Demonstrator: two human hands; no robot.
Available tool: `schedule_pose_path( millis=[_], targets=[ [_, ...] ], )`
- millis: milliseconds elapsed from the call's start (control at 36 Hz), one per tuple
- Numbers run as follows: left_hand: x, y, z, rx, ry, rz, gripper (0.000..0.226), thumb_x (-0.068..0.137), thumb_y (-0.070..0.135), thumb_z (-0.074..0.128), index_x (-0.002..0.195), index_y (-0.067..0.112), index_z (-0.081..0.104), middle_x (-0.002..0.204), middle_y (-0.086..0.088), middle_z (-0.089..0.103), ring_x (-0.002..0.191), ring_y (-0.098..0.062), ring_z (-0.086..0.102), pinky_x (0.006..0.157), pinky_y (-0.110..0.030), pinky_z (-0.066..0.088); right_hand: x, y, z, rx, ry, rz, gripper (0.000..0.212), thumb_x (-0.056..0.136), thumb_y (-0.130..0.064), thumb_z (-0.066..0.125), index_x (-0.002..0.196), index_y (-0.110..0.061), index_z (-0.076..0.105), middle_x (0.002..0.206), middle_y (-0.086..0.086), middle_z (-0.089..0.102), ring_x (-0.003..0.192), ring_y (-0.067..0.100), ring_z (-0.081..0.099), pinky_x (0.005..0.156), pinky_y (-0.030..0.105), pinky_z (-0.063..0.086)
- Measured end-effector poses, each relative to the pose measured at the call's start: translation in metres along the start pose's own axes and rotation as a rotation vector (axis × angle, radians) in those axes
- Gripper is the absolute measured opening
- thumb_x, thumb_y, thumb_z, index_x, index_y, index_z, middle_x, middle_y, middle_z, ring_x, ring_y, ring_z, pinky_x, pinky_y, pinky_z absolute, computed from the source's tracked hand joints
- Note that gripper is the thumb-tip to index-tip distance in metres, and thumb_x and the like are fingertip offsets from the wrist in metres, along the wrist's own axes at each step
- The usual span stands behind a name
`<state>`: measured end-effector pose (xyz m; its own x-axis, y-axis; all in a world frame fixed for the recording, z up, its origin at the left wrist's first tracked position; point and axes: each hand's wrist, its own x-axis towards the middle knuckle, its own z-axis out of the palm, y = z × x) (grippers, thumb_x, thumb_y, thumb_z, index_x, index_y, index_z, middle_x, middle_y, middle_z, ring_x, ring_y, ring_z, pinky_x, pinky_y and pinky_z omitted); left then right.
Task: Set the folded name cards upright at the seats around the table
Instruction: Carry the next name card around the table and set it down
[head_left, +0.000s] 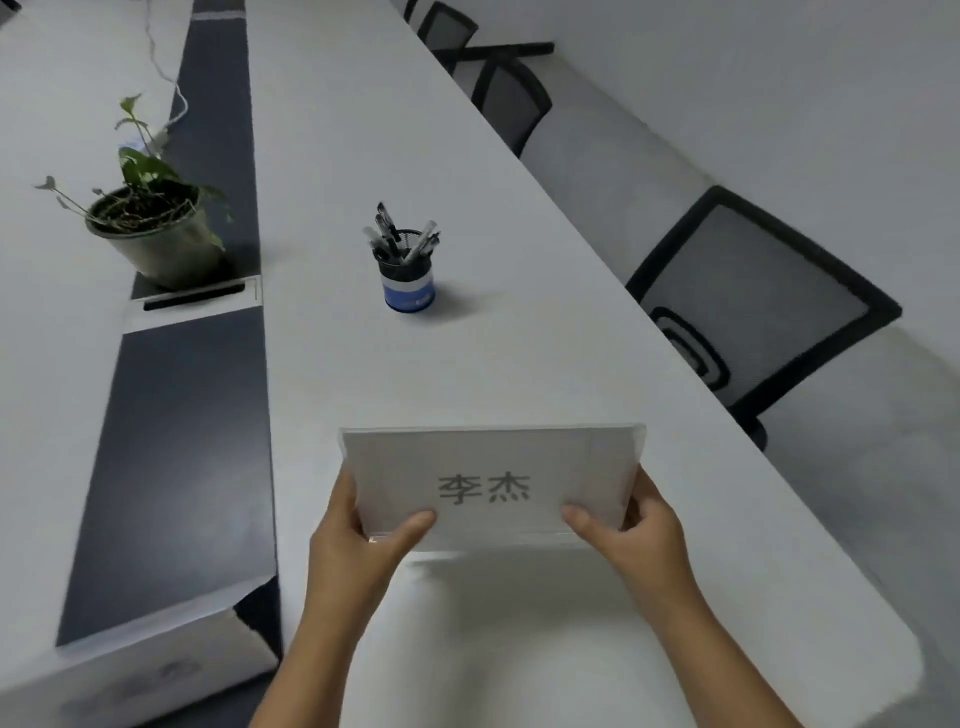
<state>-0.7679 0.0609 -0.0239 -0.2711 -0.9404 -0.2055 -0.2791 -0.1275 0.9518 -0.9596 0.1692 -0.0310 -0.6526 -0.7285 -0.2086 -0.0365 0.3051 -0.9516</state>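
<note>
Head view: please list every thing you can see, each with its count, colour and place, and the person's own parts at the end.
name card: one, white in a clear holder, dark characters, held over the table's near end
table: one, white, with a dark strip down its middle
pen cup: one, black mesh with a blue and white band, on the table beyond the card
pens: several, black and white, standing in the pen cup
plant pot: one, grey-green with green leaves, on the dark strip at left
chairs: at least three, black mesh, along the table's right side
cable: one, white, far left on the table
left hand: one, holds the card's left end
right hand: one, holds the card's right end
</note>
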Motion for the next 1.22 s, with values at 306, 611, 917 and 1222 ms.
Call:
schedule_pose_path(
  millis=[306,611,917,1222],
  targets=[
    [-0.092,0.005,0.188,0.116,-0.307,-0.011,0.063,0.064,0.008,0.076,0.118,0.028,0.050,0.100,0.012,0.065,0.092,-0.012,0.063,0.070,-0.022,0.048,-0.070,0.078,-0.203,0.057,0.280,0.168,0.058,0.066,-0.005,0.075,0.118,-0.015,0.053,0.097,-0.009,0.062,0.086,0.004,0.059,0.057,0.005,0.048],
    [-0.155,0.057,0.408,0.120,-0.402,0.027,0.061,0.067,0.000,0.072,0.114,0.033,0.049,0.094,0.011,0.066,0.082,0.009,0.062,0.060,-0.006,0.049,-0.045,0.130,-0.434,0.126,0.322,0.135,0.071,0.055,-0.027,0.081,0.120,-0.017,0.053,0.101,-0.006,0.065,0.089,0.004,0.063,0.060,0.008,0.050],
    [-0.119,0.089,0.607,0.110,-0.491,0.046,0.066,0.069,0.007,0.073,0.120,0.040,0.047,0.102,0.021,0.066,0.093,0.007,0.060,0.079,-0.025,0.052,0.059,0.159,-0.598,0.092,0.370,0.115,0.073,0.048,-0.035,0.075,0.117,-0.022,0.055,0.099,-0.011,0.066,0.085,-0.006,0.062,0.061,0.007,0.048],
    [-0.056,0.149,0.768,0.008,-0.452,0.004,0.063,0.052,0.027,0.074,0.102,0.054,0.048,0.098,0.034,0.064,0.088,0.009,0.061,0.071,-0.023,0.054,0.202,0.145,-0.736,0.014,0.335,0.085,0.057,0.065,-0.011,0.078,0.115,-0.027,0.054,0.099,-0.013,0.063,0.089,0.001,0.061,0.063,0.004,0.048]
  ],
)
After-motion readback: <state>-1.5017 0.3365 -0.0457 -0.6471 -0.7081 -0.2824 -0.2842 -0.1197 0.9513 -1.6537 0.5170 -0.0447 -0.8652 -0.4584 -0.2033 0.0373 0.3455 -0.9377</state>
